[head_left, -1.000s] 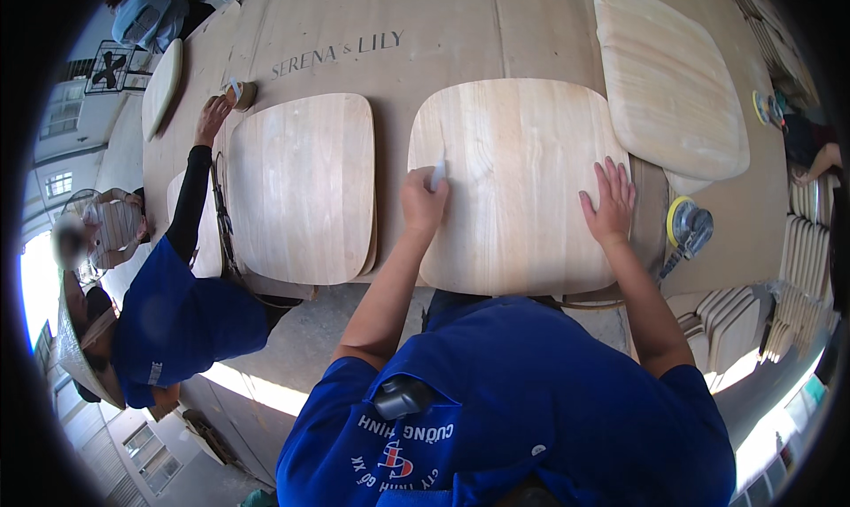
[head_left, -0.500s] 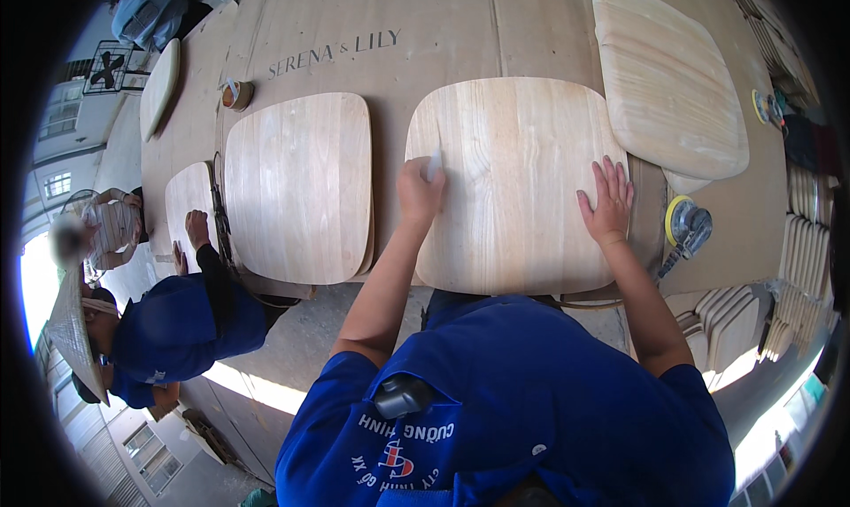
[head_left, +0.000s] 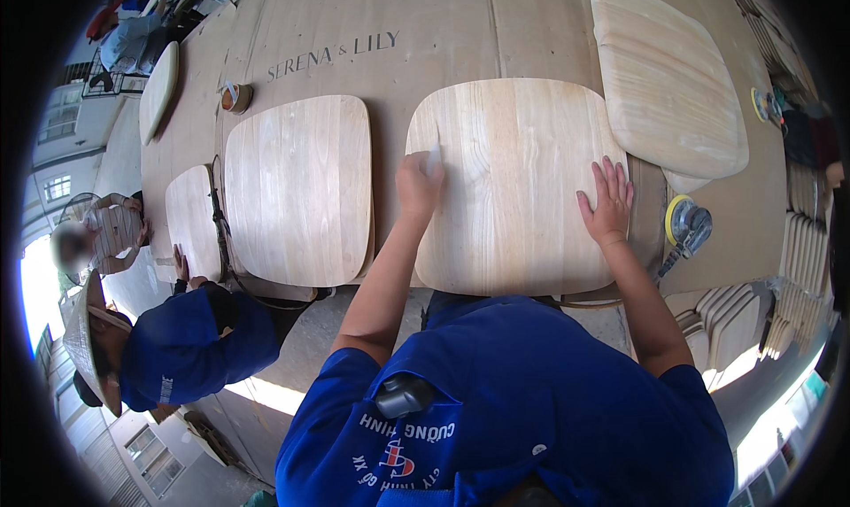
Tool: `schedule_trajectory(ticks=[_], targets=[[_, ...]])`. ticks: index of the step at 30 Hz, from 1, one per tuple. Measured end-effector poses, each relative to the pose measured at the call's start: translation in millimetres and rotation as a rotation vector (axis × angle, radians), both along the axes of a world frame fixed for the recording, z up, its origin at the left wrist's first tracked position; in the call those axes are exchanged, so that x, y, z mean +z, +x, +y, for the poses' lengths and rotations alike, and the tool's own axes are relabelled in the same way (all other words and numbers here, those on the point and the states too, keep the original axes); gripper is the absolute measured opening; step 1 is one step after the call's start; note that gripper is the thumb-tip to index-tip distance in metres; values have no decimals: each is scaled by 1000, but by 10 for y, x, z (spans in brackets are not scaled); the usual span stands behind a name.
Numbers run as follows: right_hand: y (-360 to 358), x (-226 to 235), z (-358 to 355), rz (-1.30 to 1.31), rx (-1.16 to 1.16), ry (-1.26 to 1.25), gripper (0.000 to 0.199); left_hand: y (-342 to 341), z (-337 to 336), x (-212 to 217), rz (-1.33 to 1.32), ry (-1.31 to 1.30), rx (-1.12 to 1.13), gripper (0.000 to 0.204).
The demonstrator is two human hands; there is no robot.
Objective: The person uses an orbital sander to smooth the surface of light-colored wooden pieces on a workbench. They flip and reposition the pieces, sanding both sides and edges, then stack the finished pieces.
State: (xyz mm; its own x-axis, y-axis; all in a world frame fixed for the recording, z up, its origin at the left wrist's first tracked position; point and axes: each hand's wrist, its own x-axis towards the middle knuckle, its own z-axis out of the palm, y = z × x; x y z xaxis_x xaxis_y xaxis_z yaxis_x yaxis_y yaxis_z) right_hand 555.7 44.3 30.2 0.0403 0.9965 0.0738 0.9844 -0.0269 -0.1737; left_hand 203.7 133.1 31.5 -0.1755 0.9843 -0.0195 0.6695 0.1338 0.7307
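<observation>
A pale rounded wooden panel [head_left: 522,166] lies on the brown workbench [head_left: 443,29] in front of me. My left hand [head_left: 418,186] presses a small white piece, seemingly sandpaper [head_left: 434,159], onto the panel's left side. My right hand [head_left: 607,201] rests flat with fingers spread on the panel's right edge, holding nothing.
A second wooden panel [head_left: 297,188] lies to the left and a third [head_left: 664,73] at the far right. A yellow-padded sander [head_left: 686,225] sits right of my panel. A co-worker in blue [head_left: 186,343] has a hand [head_left: 181,266] by a smaller panel [head_left: 193,219]. A tape roll [head_left: 235,97] and stacked panels [head_left: 797,259] are nearby.
My left hand has slid slightly up and right across the panel. The co-worker drew their arm back from the far tape roll to the smaller panel at the bench edge.
</observation>
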Motion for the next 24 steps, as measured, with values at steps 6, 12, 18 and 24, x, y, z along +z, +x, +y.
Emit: schedule_trajectory(ticks=[6, 12, 18, 24], targets=[[-1, -5, -3, 7, 3, 10, 65, -27, -55, 13, -22, -48, -9, 26], [2, -9, -6, 0, 4, 9, 64, 3, 96, -24, -36, -35, 4, 26], [-11, 4, -1, 2, -2, 5, 64, -29, -57, 31, -41, -95, 3, 26], [0, -4, -11, 2, -3, 6, 64, 4, 72, -17, -26, -35, 2, 26]])
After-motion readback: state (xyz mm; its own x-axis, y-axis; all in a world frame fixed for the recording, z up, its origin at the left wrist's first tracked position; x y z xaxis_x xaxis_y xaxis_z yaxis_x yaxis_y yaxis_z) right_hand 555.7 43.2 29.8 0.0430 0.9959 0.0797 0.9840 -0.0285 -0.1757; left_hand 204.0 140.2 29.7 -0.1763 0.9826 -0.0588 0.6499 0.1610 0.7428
